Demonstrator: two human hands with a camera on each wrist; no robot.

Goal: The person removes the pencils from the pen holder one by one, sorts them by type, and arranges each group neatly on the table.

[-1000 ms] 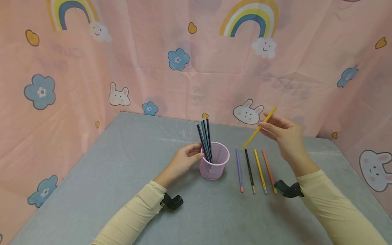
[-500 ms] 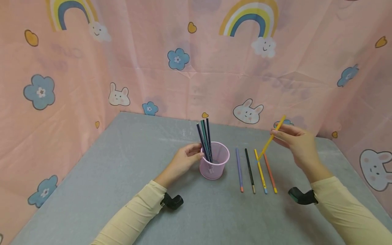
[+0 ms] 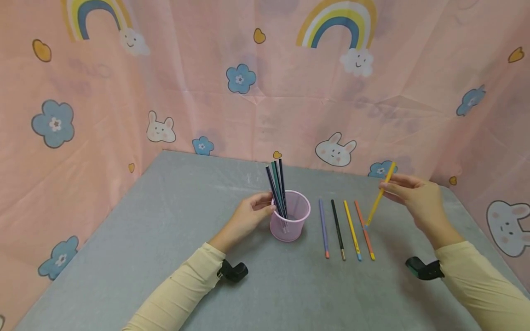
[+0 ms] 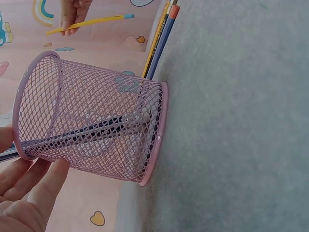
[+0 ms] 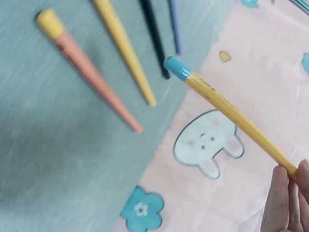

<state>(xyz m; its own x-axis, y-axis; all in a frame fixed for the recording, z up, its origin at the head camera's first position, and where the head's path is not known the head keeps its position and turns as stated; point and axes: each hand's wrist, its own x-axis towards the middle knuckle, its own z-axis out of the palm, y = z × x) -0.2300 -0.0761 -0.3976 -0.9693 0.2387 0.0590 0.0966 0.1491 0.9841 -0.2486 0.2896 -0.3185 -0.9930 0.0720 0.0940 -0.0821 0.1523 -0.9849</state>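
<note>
At the table's centre, a pink mesh pen cup (image 3: 290, 231) stands upright, and my left hand (image 3: 247, 217) grips its rim from the left. Several dark and green pencils (image 3: 275, 186) lean inside the cup against its left side. My right hand (image 3: 422, 202) pinches a yellow pencil (image 5: 231, 113) near its upper end; its blue-tipped end slants down to the left. In the head view that tip overlaps an orange pencil (image 3: 361, 220) lying on the table. Left of the orange one lie another yellow pencil (image 3: 352, 230), a black pencil (image 3: 337, 227) and a purple pencil (image 3: 323, 227), side by side.
The grey table (image 3: 198, 193) meets a pink printed cloth (image 3: 265, 110) hanging along its back and sides. A black wrist camera (image 3: 233, 272) hangs at the left sleeve, another camera (image 3: 424, 269) at the right sleeve.
My right hand has moved right and a little down with the yellow pencil, from above the purple pencil past the row to the orange one. The left hand and cup have stayed put.
</note>
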